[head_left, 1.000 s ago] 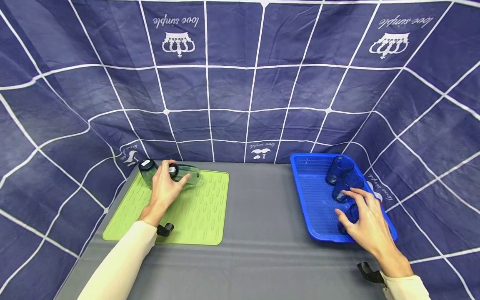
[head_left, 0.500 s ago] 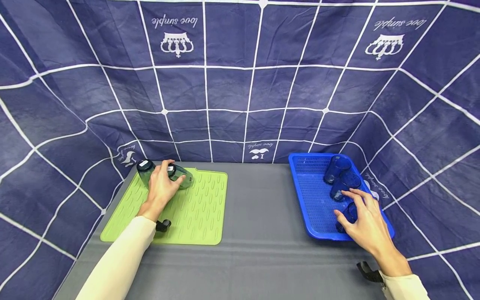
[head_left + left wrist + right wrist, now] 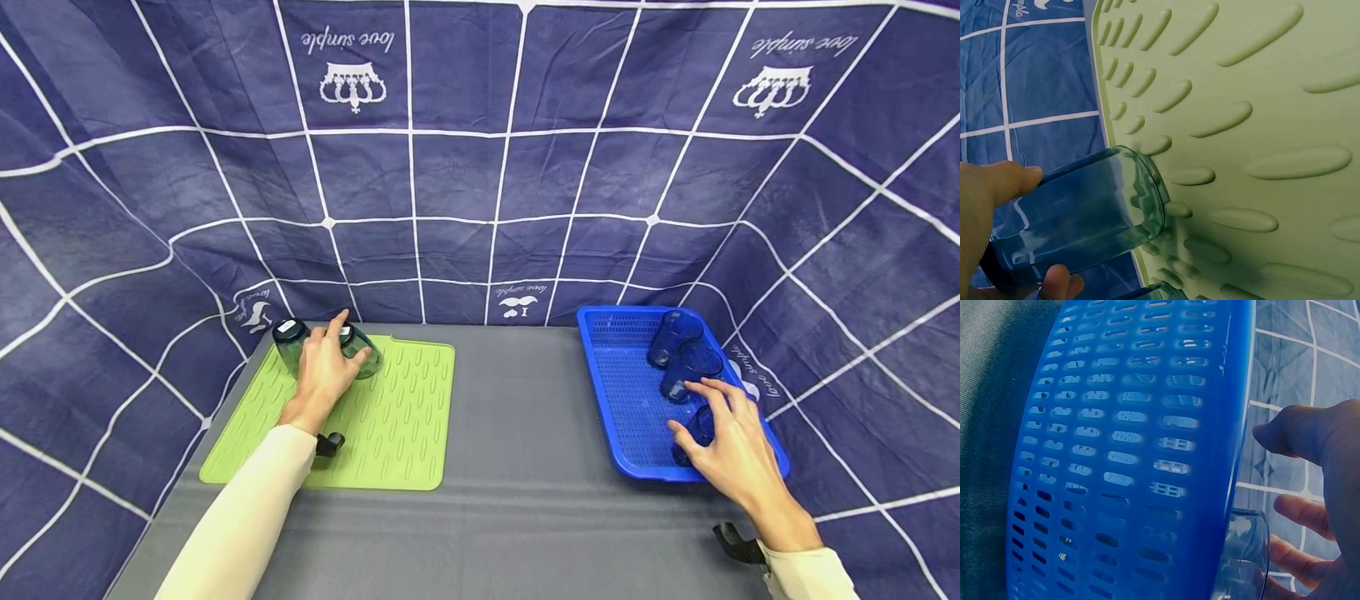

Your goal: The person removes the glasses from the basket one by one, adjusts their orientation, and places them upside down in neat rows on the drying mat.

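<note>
My left hand (image 3: 322,367) holds an upside-down clear blue-green drinking glass (image 3: 368,340) over the back of a light green ribbed drying mat (image 3: 390,433). In the left wrist view the thumb lies along one side of the glass and fingertips (image 3: 1057,282) on the other; its rim is right at the mat. A similar glass (image 3: 289,353) stands inverted just left of it, partly behind the hand. My right hand (image 3: 731,450) hovers, thumb and fingers apart, around a blue glass (image 3: 702,423) in the blue plastic basket (image 3: 626,400). Its fingers partly hide that glass.
Two more glasses, one (image 3: 672,338) at the back and one (image 3: 692,367) in front of it, lean along the basket's right side. Dark blue gridded cloth (image 3: 465,175) walls the grey table (image 3: 517,417) at back and sides.
The left hand has turned its glass from lying nearly sideways to almost upright, base up, on the mat. The left index finger has lifted a little. The right hand has stayed in place.
</note>
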The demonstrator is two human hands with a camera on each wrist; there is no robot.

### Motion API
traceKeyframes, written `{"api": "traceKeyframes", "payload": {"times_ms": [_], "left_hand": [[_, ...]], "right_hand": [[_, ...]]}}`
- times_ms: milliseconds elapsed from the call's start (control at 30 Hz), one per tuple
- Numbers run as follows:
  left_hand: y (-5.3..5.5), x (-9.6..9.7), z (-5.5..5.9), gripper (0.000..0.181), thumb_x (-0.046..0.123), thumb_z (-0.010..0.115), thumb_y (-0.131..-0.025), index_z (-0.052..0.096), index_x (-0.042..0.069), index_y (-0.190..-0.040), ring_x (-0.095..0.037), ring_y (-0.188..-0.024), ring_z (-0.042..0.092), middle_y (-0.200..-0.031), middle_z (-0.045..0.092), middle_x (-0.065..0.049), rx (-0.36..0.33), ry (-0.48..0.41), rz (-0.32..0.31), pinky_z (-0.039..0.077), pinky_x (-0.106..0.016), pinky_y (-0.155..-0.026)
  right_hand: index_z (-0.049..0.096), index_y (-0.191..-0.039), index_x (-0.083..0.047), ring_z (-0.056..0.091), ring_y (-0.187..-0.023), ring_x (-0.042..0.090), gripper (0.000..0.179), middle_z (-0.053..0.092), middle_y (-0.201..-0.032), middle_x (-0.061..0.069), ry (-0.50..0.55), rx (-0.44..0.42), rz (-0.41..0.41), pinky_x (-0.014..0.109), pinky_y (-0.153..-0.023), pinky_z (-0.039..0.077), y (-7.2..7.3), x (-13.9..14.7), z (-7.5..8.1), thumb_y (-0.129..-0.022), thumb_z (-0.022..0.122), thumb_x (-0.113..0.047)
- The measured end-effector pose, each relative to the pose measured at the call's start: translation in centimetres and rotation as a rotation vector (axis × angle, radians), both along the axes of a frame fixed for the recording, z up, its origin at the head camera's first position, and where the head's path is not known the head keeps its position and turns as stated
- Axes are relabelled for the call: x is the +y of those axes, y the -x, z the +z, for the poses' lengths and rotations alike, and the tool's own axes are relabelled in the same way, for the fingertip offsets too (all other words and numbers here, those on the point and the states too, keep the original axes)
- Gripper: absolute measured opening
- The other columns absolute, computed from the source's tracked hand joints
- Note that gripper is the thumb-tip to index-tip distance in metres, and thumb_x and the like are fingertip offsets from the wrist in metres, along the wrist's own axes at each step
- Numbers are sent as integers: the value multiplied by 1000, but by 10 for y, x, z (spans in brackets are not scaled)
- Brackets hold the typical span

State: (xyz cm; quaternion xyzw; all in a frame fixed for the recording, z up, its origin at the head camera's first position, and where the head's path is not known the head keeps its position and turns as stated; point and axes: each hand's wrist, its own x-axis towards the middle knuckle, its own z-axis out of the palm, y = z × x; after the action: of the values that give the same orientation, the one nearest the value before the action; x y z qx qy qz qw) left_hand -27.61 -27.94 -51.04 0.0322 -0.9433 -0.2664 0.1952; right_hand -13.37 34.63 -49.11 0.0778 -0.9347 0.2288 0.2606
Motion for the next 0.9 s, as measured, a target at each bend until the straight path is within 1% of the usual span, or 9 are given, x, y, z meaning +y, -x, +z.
{"api": "traceKeyframes", "payload": {"times_ms": [167, 267, 400, 600, 767, 900], "left_hand": [[5, 1, -2, 89, 25, 88, -101, 46, 12, -178, -71, -138, 60, -155, 59, -45, -48, 14, -21, 51, -79, -117], [7, 1, -3, 89, 25, 89, -102, 45, 14, -178, -69, -139, 59, -156, 59, -44, -58, 17, -22, 51, -77, -117], [8, 1, -3, 89, 25, 89, -102, 45, 15, -178, -68, -137, 58, -155, 60, -43, -62, 15, -20, 51, -77, -116], [9, 1, -6, 88, 25, 90, -102, 46, 17, -178, -67, -134, 59, -152, 62, -41, -50, 15, -20, 52, -77, -114], [12, 1, -9, 89, 26, 92, -100, 48, 17, -177, -67, -132, 60, -149, 63, -41, -34, 14, -31, 53, -77, -113], [15, 2, -10, 89, 25, 93, -99, 49, 17, -176, -68, -130, 62, -148, 64, -41, -18, 17, -38, 53, -77, -111]], "right_hand": [[71, -147, -3, 55, -133, 66, 76, 61, -155, 33, -1, -1, -12, 76, -106, 41, 1, 2, -2, -78, 101, -14], [70, -148, -3, 54, -134, 67, 76, 61, -155, 33, -4, -3, -18, 77, -106, 41, 2, 3, -3, -79, 100, -15], [69, -149, -3, 52, -136, 70, 76, 60, -156, 35, -9, -28, -33, 82, -105, 41, 4, 3, -3, -80, 100, -16], [66, -153, -1, 55, -132, 74, 79, 58, -157, 39, -19, -113, -53, 83, -103, 45, 4, 6, -5, -84, 99, -19], [65, -154, 0, 60, -126, 75, 77, 59, -151, 41, -45, -191, -78, 84, -93, 50, 5, 10, -7, -88, 98, -22], [66, -153, -2, 61, -126, 74, 74, 58, -151, 41, -59, -246, -125, 85, -89, 51, 6, 11, -4, -90, 97, -26]]}}
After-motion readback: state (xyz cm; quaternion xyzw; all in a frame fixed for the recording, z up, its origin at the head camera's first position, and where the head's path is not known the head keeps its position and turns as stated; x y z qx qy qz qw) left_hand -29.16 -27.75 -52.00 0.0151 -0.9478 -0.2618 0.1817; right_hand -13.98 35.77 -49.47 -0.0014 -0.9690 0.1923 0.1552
